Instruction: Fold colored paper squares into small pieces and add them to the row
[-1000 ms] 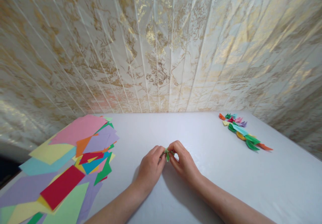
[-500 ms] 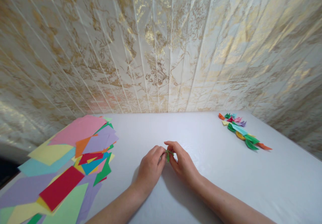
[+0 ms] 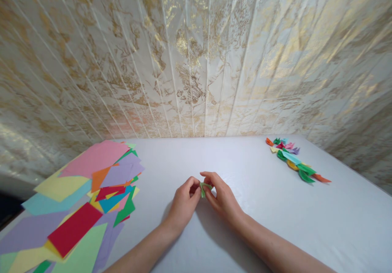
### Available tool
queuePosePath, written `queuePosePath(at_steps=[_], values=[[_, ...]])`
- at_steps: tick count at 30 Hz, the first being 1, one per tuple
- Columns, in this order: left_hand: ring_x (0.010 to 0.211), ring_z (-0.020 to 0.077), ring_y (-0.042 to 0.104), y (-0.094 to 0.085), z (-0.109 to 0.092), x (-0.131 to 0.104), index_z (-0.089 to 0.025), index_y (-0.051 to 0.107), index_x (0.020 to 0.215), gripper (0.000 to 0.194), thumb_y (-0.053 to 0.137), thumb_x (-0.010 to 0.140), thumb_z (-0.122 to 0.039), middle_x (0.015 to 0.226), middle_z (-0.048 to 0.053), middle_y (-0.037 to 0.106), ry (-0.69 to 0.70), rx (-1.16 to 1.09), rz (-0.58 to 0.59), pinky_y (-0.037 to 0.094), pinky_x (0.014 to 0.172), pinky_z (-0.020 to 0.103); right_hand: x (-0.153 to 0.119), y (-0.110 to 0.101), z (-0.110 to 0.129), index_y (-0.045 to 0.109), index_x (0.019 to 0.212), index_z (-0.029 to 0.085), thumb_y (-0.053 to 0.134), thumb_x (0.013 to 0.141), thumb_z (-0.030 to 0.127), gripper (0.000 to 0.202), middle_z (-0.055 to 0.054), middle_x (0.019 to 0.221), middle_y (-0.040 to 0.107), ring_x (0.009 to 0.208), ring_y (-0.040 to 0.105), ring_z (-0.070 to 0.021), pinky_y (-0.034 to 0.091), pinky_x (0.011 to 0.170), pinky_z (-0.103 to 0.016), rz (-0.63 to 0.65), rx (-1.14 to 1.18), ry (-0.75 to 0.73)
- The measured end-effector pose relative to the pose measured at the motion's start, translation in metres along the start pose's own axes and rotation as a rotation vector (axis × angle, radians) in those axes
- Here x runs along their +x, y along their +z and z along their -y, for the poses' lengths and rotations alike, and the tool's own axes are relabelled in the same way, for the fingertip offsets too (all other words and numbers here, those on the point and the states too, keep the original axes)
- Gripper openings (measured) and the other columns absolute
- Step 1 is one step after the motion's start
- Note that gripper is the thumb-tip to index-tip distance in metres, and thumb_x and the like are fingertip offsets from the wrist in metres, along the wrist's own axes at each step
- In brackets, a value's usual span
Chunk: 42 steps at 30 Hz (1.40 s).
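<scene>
Between my two hands, at the middle of the white table, is a small piece of folded light green paper [image 3: 203, 190]. My left hand [image 3: 184, 200] pinches its left edge between thumb and fingers. From the other side, my right hand [image 3: 221, 196] grips it with thumb and bent fingers, the index finger arching over the top. The fingers cover much of the paper, so its full shape is hidden.
Sheets of coloured paper, a red one [image 3: 75, 229] and a pink one [image 3: 94, 158] among them, lie in an overlapping pile at left. Several small folded paper pieces [image 3: 292, 157] form a row at far right. A gold-patterned curtain [image 3: 190, 60] hangs behind the table [image 3: 171, 154].
My left fingers have lifted and curled a little at the paper. The green paper has turned slightly and shows a wider face. My right hand has hardly moved.
</scene>
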<state>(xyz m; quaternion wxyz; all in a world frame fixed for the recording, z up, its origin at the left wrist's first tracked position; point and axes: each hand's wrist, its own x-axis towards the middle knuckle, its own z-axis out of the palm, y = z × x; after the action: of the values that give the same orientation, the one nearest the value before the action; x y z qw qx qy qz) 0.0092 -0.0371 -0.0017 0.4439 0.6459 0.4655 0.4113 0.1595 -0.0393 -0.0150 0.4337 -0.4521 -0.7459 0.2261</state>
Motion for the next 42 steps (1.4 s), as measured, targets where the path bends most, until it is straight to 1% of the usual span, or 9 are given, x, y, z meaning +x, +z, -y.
queuePosePath(at_steps=[5, 8, 13, 17, 23, 28, 32, 35, 42], values=[[0.069, 0.0146, 0.055, -0.001, -0.001, 0.003, -0.019, 0.054, 0.075, 0.021, 0.051, 0.086, -0.036, 0.070, -0.002, 0.056, -0.115, -0.163, 0.048, 0.047, 0.067, 0.025, 0.001, -0.001, 0.001, 0.051, 0.121, 0.024, 0.045, 0.087, 0.011, 0.036, -0.003, 0.092, 0.059, 0.082, 0.058, -0.0162, 0.049, 0.075, -0.030, -0.009, -0.010, -0.006], [0.075, 0.0159, 0.058, 0.000, -0.001, 0.002, -0.018, 0.055, 0.080, 0.024, 0.053, 0.086, -0.042, 0.076, 0.000, 0.058, -0.117, -0.182, 0.080, 0.048, 0.071, 0.027, 0.001, -0.001, 0.000, 0.052, 0.120, 0.023, 0.046, 0.086, 0.010, 0.037, -0.004, 0.093, 0.059, 0.084, 0.059, -0.0170, 0.049, 0.076, -0.030, -0.022, -0.023, 0.002], [0.077, 0.0160, 0.059, 0.001, 0.005, 0.003, -0.018, 0.052, 0.082, 0.013, 0.058, 0.081, -0.030, 0.079, 0.000, 0.059, -0.112, -0.166, 0.043, 0.048, 0.074, 0.028, 0.001, -0.001, -0.002, 0.053, 0.120, 0.023, 0.047, 0.084, 0.010, 0.039, -0.004, 0.095, 0.061, 0.085, 0.059, -0.0169, 0.049, 0.078, -0.030, -0.013, 0.040, 0.016], [0.078, 0.0160, 0.062, -0.001, 0.007, 0.005, -0.018, 0.053, 0.083, 0.012, 0.058, 0.080, -0.029, 0.082, 0.000, 0.062, -0.147, -0.236, 0.010, 0.050, 0.075, 0.028, 0.003, -0.002, 0.002, 0.051, 0.119, 0.023, 0.048, 0.085, 0.013, 0.036, -0.003, 0.093, 0.063, 0.083, 0.060, -0.0162, 0.049, 0.079, -0.031, 0.011, 0.126, 0.118], [0.075, 0.0144, 0.062, -0.004, 0.004, 0.006, -0.019, 0.054, 0.083, 0.010, 0.058, 0.081, -0.028, 0.082, -0.002, 0.061, -0.120, -0.213, -0.039, 0.050, 0.073, 0.027, 0.007, -0.005, 0.010, 0.051, 0.090, 0.021, 0.052, 0.083, 0.017, 0.008, 0.000, 0.084, 0.061, 0.074, 0.059, -0.0154, 0.047, 0.070, -0.029, 0.013, 0.191, 0.257], [0.083, 0.0161, 0.063, -0.001, 0.004, 0.005, -0.019, 0.054, 0.085, 0.008, 0.059, 0.081, -0.024, 0.085, 0.000, 0.064, -0.048, -0.183, -0.006, 0.050, 0.077, 0.028, 0.007, -0.006, 0.011, 0.055, 0.080, 0.020, 0.050, 0.084, 0.018, 0.006, -0.001, 0.078, 0.059, 0.075, 0.056, -0.0164, 0.044, 0.070, -0.029, 0.013, 0.154, 0.227], [0.093, 0.0181, 0.064, 0.000, 0.003, 0.004, -0.020, 0.056, 0.093, 0.014, 0.060, 0.080, -0.018, 0.098, 0.003, 0.067, -0.015, -0.216, 0.056, 0.049, 0.083, 0.029, 0.008, -0.008, 0.009, 0.057, 0.082, 0.019, 0.050, 0.086, 0.022, 0.009, -0.002, 0.079, 0.060, 0.074, 0.056, -0.0165, 0.044, 0.070, -0.029, -0.003, 0.180, 0.237], [0.089, 0.0176, 0.064, -0.001, 0.006, 0.006, -0.019, 0.057, 0.093, 0.014, 0.060, 0.080, -0.019, 0.097, 0.003, 0.068, -0.042, -0.222, 0.042, 0.049, 0.080, 0.028, 0.009, -0.007, 0.007, 0.058, 0.084, 0.019, 0.051, 0.086, 0.022, 0.008, -0.002, 0.081, 0.061, 0.075, 0.057, -0.0163, 0.045, 0.070, -0.029, 0.007, 0.226, 0.241], [0.082, 0.0172, 0.063, -0.001, 0.010, 0.008, -0.018, 0.055, 0.090, 0.024, 0.069, 0.075, -0.031, 0.089, 0.002, 0.065, -0.176, -0.359, -0.019, 0.051, 0.071, 0.027, 0.006, 0.002, -0.002, 0.052, 0.114, 0.021, 0.054, 0.083, 0.019, 0.031, 0.000, 0.083, 0.059, 0.072, 0.057, -0.0146, 0.046, 0.069, -0.029, 0.008, 0.330, 0.274]])
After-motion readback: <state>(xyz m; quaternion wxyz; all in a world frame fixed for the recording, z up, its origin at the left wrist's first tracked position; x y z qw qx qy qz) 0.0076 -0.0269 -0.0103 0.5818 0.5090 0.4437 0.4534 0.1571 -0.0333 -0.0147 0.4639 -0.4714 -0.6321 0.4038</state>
